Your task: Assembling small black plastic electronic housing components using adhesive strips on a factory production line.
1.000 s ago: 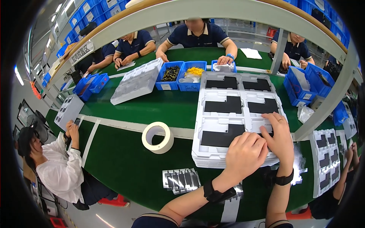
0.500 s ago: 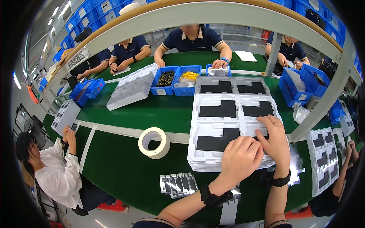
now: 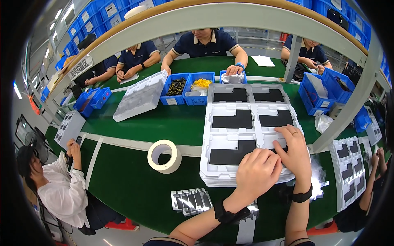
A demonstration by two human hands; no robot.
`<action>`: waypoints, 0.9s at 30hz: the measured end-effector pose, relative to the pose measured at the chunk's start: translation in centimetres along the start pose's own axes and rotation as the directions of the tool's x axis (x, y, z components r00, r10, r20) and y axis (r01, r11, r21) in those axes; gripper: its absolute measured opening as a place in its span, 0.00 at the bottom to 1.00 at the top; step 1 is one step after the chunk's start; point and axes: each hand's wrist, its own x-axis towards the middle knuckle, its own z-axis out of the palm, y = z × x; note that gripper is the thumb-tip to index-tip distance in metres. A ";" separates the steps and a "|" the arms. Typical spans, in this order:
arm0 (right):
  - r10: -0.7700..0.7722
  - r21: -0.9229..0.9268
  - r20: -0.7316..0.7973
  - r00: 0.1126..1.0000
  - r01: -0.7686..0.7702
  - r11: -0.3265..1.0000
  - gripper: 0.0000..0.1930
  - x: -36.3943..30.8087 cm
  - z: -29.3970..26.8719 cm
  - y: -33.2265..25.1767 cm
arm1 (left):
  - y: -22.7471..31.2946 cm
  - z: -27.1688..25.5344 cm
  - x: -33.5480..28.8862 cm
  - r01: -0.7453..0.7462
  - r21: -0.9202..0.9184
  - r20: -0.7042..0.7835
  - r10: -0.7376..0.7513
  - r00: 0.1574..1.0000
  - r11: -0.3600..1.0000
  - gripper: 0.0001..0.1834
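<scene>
A stack of white molded trays point(image 3: 208, 137) lies before me, its top tray holding several flat black L-shaped pieces point(image 3: 233, 152) in separate compartments. My left hand point(image 3: 257, 172) is curled over the near right compartment, fingers bent together; whatever its fingertips hold is hidden. Beside it, my right hand point(image 3: 294, 153) rests over the same compartment, thumb apart from the stretched fingers. The black piece there is mostly covered by both hands.
A roll of cream tape point(image 3: 175, 160) and silvery sheets with dark strips point(image 3: 191, 201) lie to the left. Blue bins point(image 3: 175, 98) and a tilted white tray stack point(image 3: 137, 98) stand farther back. A slanting post point(image 3: 351, 98) rises at right. Co-workers sit around the green table point(image 3: 119, 164).
My hands stay over the same compartment with little visible movement. The whole view has shifted slightly. Across the table, the co-worker's head has come lower into view.
</scene>
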 end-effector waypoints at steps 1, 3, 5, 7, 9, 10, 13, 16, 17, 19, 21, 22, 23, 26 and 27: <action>0.000 0.000 -0.001 1.000 0.000 1.000 0.15 0.0 0.0 0.0 | 0.0 0.0 0.0 0.001 0.001 0.002 -0.001 1.000 1.000 0.03; 0.004 -0.001 -0.003 1.000 -0.004 1.000 0.15 0.0 0.0 0.0 | 0.0 0.0 0.0 -0.001 0.002 0.002 0.001 1.000 1.000 0.03; 0.001 0.000 -0.001 1.000 -0.001 1.000 0.15 0.0 0.0 0.0 | 0.0 0.0 0.0 -0.004 0.001 0.001 0.004 1.000 1.000 0.03; -0.003 -0.001 0.001 1.000 0.003 1.000 0.15 0.0 -0.1 0.0 | 0.0 0.0 0.0 -0.002 -0.002 0.000 0.002 1.000 1.000 0.03; -0.012 0.003 -0.006 1.000 0.012 1.000 0.15 0.0 -0.1 -0.1 | 0.0 0.0 0.0 -0.002 0.001 0.002 0.002 1.000 1.000 0.03; -0.012 0.001 -0.008 1.000 0.012 1.000 0.15 0.0 -0.1 -0.1 | 0.0 -0.1 0.0 0.001 0.004 0.004 -0.001 1.000 1.000 0.03; -0.003 -0.003 -0.010 1.000 0.003 1.000 0.15 0.0 -0.1 -0.2 | 0.0 -0.1 -0.1 -0.001 -0.005 0.000 0.001 1.000 1.000 0.03; 0.005 -0.002 -0.012 1.000 -0.005 1.000 0.15 -0.1 0.0 0.0 | 0.0 0.0 0.0 0.003 0.007 -0.004 -0.003 1.000 1.000 0.03; 0.005 0.001 -0.007 1.000 -0.005 1.000 0.15 0.0 0.0 -0.1 | 0.0 0.0 0.0 -0.002 -0.001 -0.002 0.002 1.000 1.000 0.03; 0.012 -0.004 -0.007 1.000 -0.012 1.000 0.15 0.0 0.1 -0.1 | 0.0 0.0 0.0 0.008 0.023 0.005 -0.009 1.000 1.000 0.03; 0.007 0.001 -0.010 1.000 -0.007 1.000 0.15 0.0 0.1 0.0 | 0.0 0.0 0.0 -0.001 0.009 0.007 0.001 1.000 1.000 0.03; 0.012 -0.006 -0.008 1.000 -0.012 1.000 0.15 -0.1 0.1 0.2 | 0.1 0.1 0.0 0.003 0.016 0.011 -0.003 1.000 1.000 0.03; 0.019 -0.014 -0.014 1.000 -0.019 1.000 0.15 -0.2 0.0 0.2 | 0.1 0.2 0.0 0.006 0.023 0.016 -0.006 1.000 1.000 0.03; 0.005 0.001 0.000 1.000 -0.005 1.000 0.16 0.1 0.1 -0.3 | 0.0 -0.3 0.0 0.002 0.039 0.004 -0.002 1.000 0.999 0.03; 0.006 -0.003 -0.006 1.000 -0.006 1.000 0.16 0.0 0.1 -0.2 | -0.1 -0.2 0.0 -0.004 0.035 0.002 0.004 1.000 0.999 0.03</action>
